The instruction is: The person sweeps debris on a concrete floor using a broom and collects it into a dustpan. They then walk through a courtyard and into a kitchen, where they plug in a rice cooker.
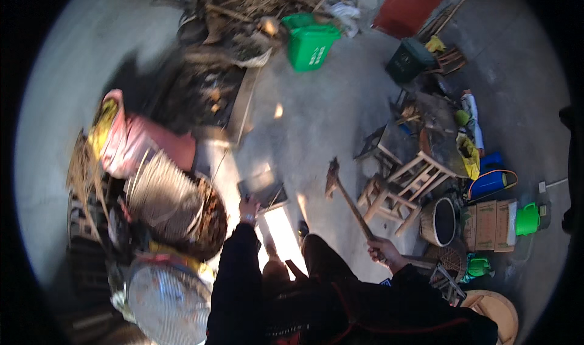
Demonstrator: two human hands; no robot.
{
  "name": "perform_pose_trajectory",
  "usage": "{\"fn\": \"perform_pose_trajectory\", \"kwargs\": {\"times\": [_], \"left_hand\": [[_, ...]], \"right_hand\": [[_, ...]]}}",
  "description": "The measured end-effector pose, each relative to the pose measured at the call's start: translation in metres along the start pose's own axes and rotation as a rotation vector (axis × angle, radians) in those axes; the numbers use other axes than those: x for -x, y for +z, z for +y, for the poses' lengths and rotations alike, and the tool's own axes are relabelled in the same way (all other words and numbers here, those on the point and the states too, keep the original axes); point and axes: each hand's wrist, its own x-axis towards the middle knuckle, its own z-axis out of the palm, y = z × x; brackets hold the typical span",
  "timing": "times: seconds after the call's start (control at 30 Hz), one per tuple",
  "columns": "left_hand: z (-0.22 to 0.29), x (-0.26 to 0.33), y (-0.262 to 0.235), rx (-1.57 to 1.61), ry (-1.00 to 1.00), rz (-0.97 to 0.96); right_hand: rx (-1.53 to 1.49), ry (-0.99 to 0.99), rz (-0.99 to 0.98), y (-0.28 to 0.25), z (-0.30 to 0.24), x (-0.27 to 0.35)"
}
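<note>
lower centre: dark sleeves. right hand (382,249) clenches the handle of a raised axe (347,196); left hand (248,208) touches a pale wood piece (260,184), grip unclear. splitting stroke appears poised; left hand must clear.

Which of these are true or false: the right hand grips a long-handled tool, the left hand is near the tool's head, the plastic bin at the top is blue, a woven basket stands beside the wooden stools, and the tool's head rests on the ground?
1. The right hand grips the handle of a long-handled tool. True.
2. The left hand is near the tool's head. False: it reaches toward a dark flat thing on the ground, apart from the tool.
3. The plastic bin at the top is blue. False: it is green.
4. A woven basket stands beside the wooden stools. True.
5. The tool's head rests on the ground. False: it looks raised.
</note>
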Motion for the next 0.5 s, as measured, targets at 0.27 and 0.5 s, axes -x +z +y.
{"fn": "perform_pose_trajectory", "kwargs": {"times": [0.27,0.5], "left_hand": [[0.079,-0.079,0.021,-0.628,0.153,0.424],[0.115,-0.159,0.029,0.099,0.073,0.499]], "right_hand": [[0.169,0.081,-0.092,0.007,-0.159,-0.121],[0.303,0.177,-0.102,0.037,-0.255,-0.171]]}}
